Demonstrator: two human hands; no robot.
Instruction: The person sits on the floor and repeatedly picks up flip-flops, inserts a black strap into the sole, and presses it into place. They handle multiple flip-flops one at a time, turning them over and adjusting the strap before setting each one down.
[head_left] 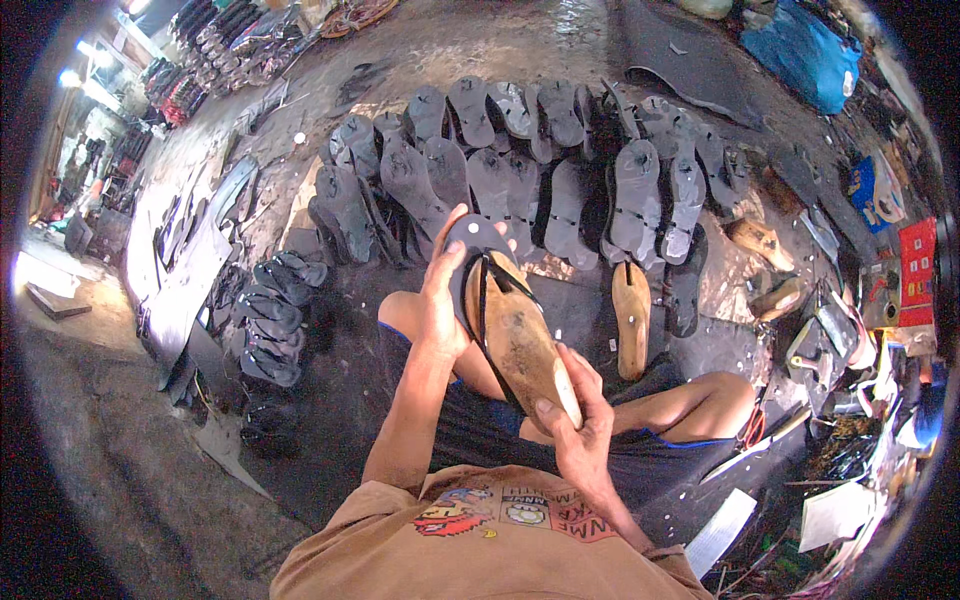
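Dim floor [110, 450], rows of gray soles [635, 190], black sandal [482, 242] on a wooden foot [520, 335] up above bent legs [715, 400], left hand [441, 300] gripping the sandal's toe end, right hand [583, 420] gripping the foot's heel end, second wooden foot [632, 325] lying near the soles.

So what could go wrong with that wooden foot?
The wooden foot form might slip, since the right fingers hold it only near its heel end. If it fell, it could bump the bare legs folded below. And the black strap might pull loose from the dark sandal, because it goes over the wood.
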